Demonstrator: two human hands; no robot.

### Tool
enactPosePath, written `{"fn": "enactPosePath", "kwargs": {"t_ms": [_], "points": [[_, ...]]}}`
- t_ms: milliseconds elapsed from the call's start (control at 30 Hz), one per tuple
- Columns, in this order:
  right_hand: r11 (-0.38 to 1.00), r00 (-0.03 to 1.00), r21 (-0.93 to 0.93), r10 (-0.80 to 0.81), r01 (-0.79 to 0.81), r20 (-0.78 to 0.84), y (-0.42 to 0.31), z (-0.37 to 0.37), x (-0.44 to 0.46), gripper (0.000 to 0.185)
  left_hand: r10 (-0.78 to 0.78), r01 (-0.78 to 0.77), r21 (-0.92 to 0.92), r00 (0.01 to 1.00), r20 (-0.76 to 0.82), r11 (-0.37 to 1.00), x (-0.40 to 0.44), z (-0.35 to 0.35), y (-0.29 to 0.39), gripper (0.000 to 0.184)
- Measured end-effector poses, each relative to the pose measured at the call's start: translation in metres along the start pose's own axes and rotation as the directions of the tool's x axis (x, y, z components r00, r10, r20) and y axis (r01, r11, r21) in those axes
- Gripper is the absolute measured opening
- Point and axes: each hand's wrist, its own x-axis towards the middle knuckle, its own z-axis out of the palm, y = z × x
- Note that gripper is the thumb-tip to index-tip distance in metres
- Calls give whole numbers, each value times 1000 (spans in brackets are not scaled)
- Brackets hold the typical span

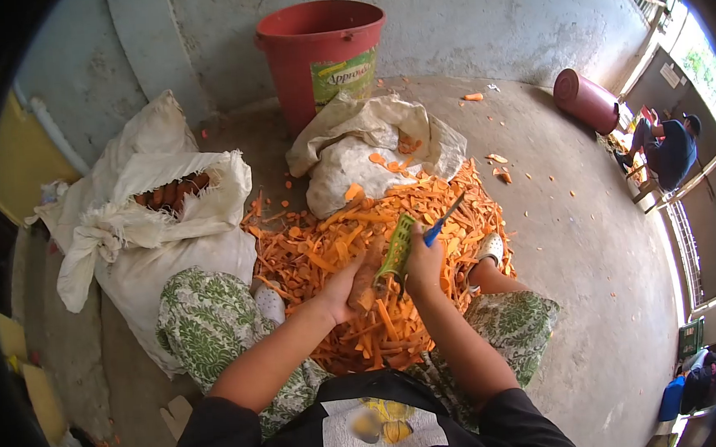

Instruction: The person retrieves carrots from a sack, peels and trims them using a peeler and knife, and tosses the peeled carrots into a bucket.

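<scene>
My left hand (342,294) is closed around a thick, brownish-orange carrot (365,279), held tilted over the heap. In my right hand (424,264) I grip a green peeler (396,250), its lower end close to the carrot; I cannot tell whether it touches. A knife (445,220) with a blue handle also sticks out of the top of the same hand, blade pointing up and right. Beneath both hands spreads a big pile of orange peelings (388,320), strips mixed with round slices, lying between my legs.
At left, a white sack (188,262) gapes open on reddish-brown roots (173,194). Beyond the pile lie a crumpled sack (355,170) and a red bucket (283,72). A dark red container (587,101) rests on its side farther right. Another person (672,155) sits near the right wall.
</scene>
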Motion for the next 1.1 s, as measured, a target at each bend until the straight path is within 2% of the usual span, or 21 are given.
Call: {"fn": "enactPosePath", "kwargs": {"t_ms": [33, 67, 100, 200, 300, 400, 433, 467, 500, 567, 600, 667, 800, 867, 900, 933, 967, 1000, 1033, 1067, 1100], "points": [[985, 1000, -171, -25, 27, 8, -8, 7, -11, 28, -31, 35, -72, 998, 60, 997, 6, -5, -4, 38], [965, 995, -242, -97, 99, 21, -18, 14, -23, 30, -59, 75, -141, 991, 120, 987, 7, -7, -6, 40], [965, 995, -244, -94, 96, 20, -13, 16, -25, 30, -61, 78, -143, 991, 119, 987, 8, -6, -7, 40], [877, 948, -357, -294, 320, 125, -6, 20, -30, 28, -108, 123, -201, 991, 85, 972, 5, 1, -9, 40], [827, 938, -447, -330, 340, 103, 2, 21, -27, 27, -102, 121, -224, 990, 95, 967, 3, -1, -12, 38], [785, 933, -516, -348, 344, 93, 0, 20, -28, 26, -77, 86, -170, 995, 62, 982, 0, -1, -16, 34], [784, 933, -517, -347, 343, 92, 0, 19, -22, 26, -95, 112, -101, 984, 152, 989, 2, -8, -18, 34], [781, 921, -524, -388, 340, 20, -1, 15, -7, 26, -121, 131, -29, 964, 239, 991, 2, -9, -17, 34], [777, 903, -532, -427, 337, -52, 0, 8, 10, 26, -124, 135, -30, 963, 239, 990, -1, -8, -18, 34], [831, 923, -542, -299, 128, -241, 17, -30, 70, 27, -221, 207, 108, 966, 136, 972, -15, 7, -13, 37], [830, 923, -543, -299, 127, -241, 15, -35, 72, 27, -203, 192, 66, 951, 232, 979, -10, 1, -16, 39], [850, 877, -484, -381, 208, -294, 6, -36, 68, 29, -218, 211, 54, 947, 235, 976, -8, 0, -13, 39], [792, 851, -555, -455, 253, -261, -11, -27, 60, 30, -292, 278, 91, 916, 276, 956, -16, 2, -7, 38], [744, 735, -629, -553, 225, -392, -4, -54, 91, 32, -289, 266, 126, 926, 243, 956, -30, 9, 2, 37], [775, 734, -594, -530, 216, -424, 2, -74, 106, 31, -284, 253, 161, 935, 213, 954, -33, 11, 5, 35], [885, 771, -428, -401, 185, -495, -1, -80, 109, 31, -284, 253, 161, 935, 213, 954, -31, 5, 6, 35], [958, 803, -246, -259, 145, -537, 0, -83, 111, 30, -266, 249, 94, 906, 329, 964, -24, -3, 4, 35], [957, 804, -250, -260, 144, -535, 6, -82, 113, 30, -237, 253, 23, 866, 440, 967, -20, -9, 2, 35], [972, 865, -167, -224, 165, -448, -2, -63, 95, 30, -235, 254, 18, 866, 442, 967, -18, -10, 2, 35], [981, 916, -81, -194, 177, -352, -13, -42, 74, 30, -205, 211, 21, 915, 348, 977, -14, -8, 2, 35], [967, 950, -225, -175, 117, -257, -33, -19, 39, 29, -172, 170, 30, 953, 250, 985, -11, -7, 2, 35]]}}
